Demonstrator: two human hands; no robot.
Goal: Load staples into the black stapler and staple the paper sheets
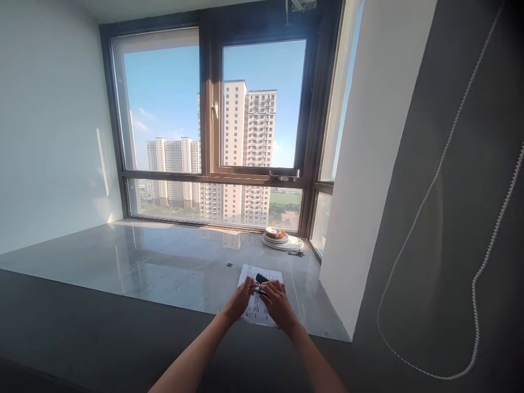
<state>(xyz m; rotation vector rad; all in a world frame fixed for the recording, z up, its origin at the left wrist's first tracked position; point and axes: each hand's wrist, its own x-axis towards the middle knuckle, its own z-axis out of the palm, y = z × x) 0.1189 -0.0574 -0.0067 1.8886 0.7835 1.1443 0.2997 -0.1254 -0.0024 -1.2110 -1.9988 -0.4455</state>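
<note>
Both my hands meet over a printed sheet of paper (262, 318) on the grey window sill. My left hand (240, 299) is closed, its fingertips pinching one end of a thin, dark pen-like object (258, 291). The fingers of my right hand (279, 303) are bent around the other end of it. A short black cylindrical object (261, 279) sticks out past the right fingers and seems to be in that hand as well. The fingers hide much of both objects, so their exact kind does not show. Two tiny dark pieces (230, 265) lie left of the paper.
Stacked white and orange-brown round dishes (275, 236) stand near the window corner, with a small dark cluster (297, 254) in front. The polished stone sill (164, 267) ends at a front edge. A beaded blind cord (426, 196) hangs at right.
</note>
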